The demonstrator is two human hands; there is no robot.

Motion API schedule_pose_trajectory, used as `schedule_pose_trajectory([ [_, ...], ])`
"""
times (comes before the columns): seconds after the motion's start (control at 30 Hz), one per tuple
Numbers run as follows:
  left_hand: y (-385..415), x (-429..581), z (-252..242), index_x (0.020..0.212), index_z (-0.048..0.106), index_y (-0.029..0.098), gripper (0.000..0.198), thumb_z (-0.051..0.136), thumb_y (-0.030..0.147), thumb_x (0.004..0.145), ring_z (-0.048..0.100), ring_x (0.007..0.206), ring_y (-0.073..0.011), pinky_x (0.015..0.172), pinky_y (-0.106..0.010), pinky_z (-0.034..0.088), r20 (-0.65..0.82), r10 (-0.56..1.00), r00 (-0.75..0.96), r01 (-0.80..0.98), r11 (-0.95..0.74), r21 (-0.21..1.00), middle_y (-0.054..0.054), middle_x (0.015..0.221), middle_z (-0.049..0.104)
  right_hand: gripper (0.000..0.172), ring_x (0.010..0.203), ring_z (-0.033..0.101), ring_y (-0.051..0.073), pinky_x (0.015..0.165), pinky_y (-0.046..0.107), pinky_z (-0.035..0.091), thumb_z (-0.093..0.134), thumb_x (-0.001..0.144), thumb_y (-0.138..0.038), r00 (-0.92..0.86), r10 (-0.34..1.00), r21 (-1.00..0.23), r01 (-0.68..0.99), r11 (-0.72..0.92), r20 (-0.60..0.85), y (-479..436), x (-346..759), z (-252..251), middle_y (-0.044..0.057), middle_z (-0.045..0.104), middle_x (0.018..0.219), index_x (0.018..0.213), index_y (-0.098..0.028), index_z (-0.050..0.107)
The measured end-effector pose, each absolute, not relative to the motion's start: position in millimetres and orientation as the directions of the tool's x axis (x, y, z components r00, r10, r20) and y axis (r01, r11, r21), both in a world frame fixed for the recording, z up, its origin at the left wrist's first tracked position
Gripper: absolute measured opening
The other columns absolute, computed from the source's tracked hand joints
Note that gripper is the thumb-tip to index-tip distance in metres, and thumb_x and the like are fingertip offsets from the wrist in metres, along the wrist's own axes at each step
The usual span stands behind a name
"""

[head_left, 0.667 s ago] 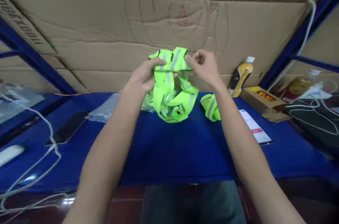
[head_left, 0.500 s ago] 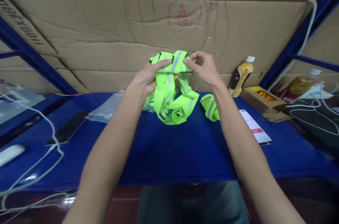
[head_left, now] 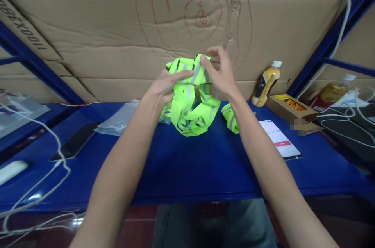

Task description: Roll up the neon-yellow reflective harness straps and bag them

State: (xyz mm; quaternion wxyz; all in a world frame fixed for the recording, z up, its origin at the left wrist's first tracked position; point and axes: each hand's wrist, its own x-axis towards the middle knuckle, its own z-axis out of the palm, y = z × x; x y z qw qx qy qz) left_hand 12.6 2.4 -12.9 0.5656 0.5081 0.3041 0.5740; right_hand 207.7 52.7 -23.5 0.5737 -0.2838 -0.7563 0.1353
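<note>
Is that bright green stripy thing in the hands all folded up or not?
Not all folded: the green strap is bunched between the left hand and the right hand, but loose loops droop below.

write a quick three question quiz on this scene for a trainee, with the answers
1. What does the left hand hold? a) a white cable b) a neon-green strap c) scissors
2. True or false: the lit phone lies to the right of the dark phone.
3. Fill in: the bottle beside the cardboard box has a ____ cap.

Key: 1 b; 2 true; 3 white
</note>
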Motion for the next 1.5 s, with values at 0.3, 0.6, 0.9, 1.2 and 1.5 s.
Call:
schedule_pose_trajectory([
  [0.3, -7.3, 14.7, -13.1, 0.091, 0.081, 0.013, 0.039, 0.108, 0.018, 0.063, 0.079, 0.069, -0.0209, 0.066, -0.033, 0.071, 0.261, 0.921, 0.288, -0.235, -0.197, 0.952, -0.007, 0.087, 0.083, 0.076, 0.097, 0.063, 0.026, 0.099, 0.046, 0.062, 0.035, 0.103, -0.100, -0.310, 0.626, -0.559, 0.283, 0.779, 0.715, 46.0, 202.7, -26.1, 0.006, 0.059, 0.093, 0.086, -0.027, 0.049],
  [0.6, -12.0, -1.6, -3.5, 0.088, 0.083, 0.017, 0.042, 0.110, 0.029, 0.058, 0.075, 0.073, -0.0200, 0.067, -0.032, 0.065, 0.323, 0.912, 0.254, -0.012, -0.331, 0.943, -0.005, 0.090, 0.083, 0.070, 0.131, 0.063, 0.032, 0.125, 0.054, 0.052, 0.049, 0.104, -0.092, -0.456, 0.687, -0.652, 0.263, 0.711, 0.565, 30.3, 208.8, -16.1, 0.010, 0.071, 0.121, 0.108, -0.024, 0.064],
  [0.9, -2.6, -17.3, -3.5, 0.093, 0.084, 0.018, 0.046, 0.112, 0.035, 0.062, 0.077, 0.079, -0.0245, 0.068, -0.036, 0.064, 0.349, 0.900, 0.261, 0.077, -0.380, 0.922, -0.009, 0.096, 0.084, 0.064, 0.115, 0.069, 0.032, 0.106, 0.052, 0.061, 0.094, 0.078, -0.073, -0.648, 0.583, -0.674, 0.141, 0.725, 0.490, 19.6, 227.8, -7.6, 0.008, 0.078, 0.119, 0.111, -0.022, 0.073],
  [1.2, -2.5, -5.6, -5.6, 0.101, 0.083, 0.017, 0.049, 0.106, 0.052, 0.077, 0.085, 0.091, -0.0360, 0.070, -0.039, 0.073, 0.283, 0.941, 0.186, -0.032, -0.282, 0.959, -0.012, 0.095, 0.085, 0.044, 0.099, 0.068, 0.027, 0.093, 0.046, 0.065, 0.097, 0.073, -0.050, -0.485, 0.687, -0.722, 0.153, 0.675, 0.541, 26.8, 226.9, -11.7, 0.004, 0.073, 0.101, 0.096, -0.024, 0.069],
  [1.5, -0.6, -5.7, 3.6, 0.114, 0.081, 0.018, 0.059, 0.080, 0.074, 0.097, 0.085, 0.106, -0.0438, 0.080, -0.046, 0.073, 0.146, 0.972, 0.184, -0.143, -0.121, 0.982, -0.012, 0.091, 0.081, 0.035, 0.104, 0.064, 0.032, 0.104, 0.054, 0.060, 0.094, 0.077, -0.042, -0.456, 0.608, -0.515, 0.325, 0.793, 0.649, 23.7, 243.4, 1.0, 0.003, 0.069, 0.097, 0.090, -0.027, 0.065],
])
